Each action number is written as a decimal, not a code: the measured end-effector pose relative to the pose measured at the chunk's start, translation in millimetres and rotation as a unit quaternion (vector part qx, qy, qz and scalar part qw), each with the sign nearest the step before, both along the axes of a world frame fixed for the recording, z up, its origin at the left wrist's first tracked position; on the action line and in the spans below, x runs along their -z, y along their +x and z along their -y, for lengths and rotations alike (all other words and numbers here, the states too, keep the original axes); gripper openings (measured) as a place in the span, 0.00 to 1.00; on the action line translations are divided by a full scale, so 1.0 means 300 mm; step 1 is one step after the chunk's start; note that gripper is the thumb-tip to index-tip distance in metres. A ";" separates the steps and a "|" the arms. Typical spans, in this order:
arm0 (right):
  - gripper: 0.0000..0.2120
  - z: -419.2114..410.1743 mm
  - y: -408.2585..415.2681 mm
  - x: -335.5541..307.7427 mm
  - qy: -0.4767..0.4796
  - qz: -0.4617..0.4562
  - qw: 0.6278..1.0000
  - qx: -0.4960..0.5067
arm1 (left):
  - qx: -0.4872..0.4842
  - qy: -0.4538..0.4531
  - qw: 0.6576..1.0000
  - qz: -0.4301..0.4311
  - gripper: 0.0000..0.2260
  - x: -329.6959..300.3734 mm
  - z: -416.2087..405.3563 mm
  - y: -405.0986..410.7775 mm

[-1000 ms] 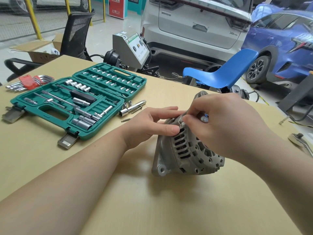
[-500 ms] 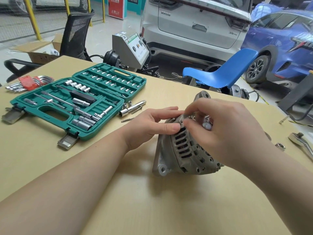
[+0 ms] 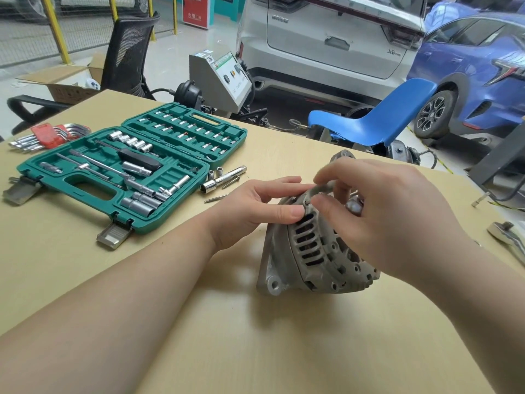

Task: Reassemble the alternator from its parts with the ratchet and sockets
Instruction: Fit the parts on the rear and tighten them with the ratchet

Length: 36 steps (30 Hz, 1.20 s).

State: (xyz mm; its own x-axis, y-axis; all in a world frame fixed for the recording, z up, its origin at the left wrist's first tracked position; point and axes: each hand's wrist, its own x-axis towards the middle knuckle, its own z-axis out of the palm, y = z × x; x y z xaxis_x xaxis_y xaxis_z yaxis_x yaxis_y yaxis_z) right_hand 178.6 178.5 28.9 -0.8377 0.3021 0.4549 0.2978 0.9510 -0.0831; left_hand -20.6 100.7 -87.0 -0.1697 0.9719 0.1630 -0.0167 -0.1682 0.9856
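A grey cast alternator (image 3: 309,251) stands on its edge on the tan table (image 3: 255,336), right of centre. My left hand (image 3: 255,206) grips its top left rim, thumb pressed on the slotted housing. My right hand (image 3: 383,211) is over the top of the alternator, thumb and forefinger pinched on a small bolt (image 3: 308,201) at the rim. Its palm hides the far side of the housing. A silver part (image 3: 353,206) shows between its fingers. The ratchet (image 3: 511,240) lies at the table's right edge.
An open green socket case (image 3: 119,172) lies at the left with sockets and extensions in it. Loose sockets and an extension bar (image 3: 224,179) and a thin pin (image 3: 216,198) lie beside it. Hex keys (image 3: 45,136) sit far left. A blue chair (image 3: 375,120) and cars stand behind.
My right hand has shifted slightly right and lifted its fingers at the top rim, twisting the small bolt. My left hand and the alternator have stayed in place.
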 end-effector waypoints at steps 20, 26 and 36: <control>0.05 0.014 -0.019 0.001 0.149 0.084 0.985 0.029 | -0.001 0.011 1.000 -0.011 0.25 0.000 0.004 -0.002; 0.15 0.007 -0.034 0.018 0.162 0.099 0.980 0.059 | -0.012 0.006 1.000 -0.012 0.22 -0.003 0.010 0.003; 0.15 0.034 -0.023 0.003 0.178 0.101 0.979 0.020 | -0.001 0.022 1.000 0.015 0.25 0.004 0.011 -0.003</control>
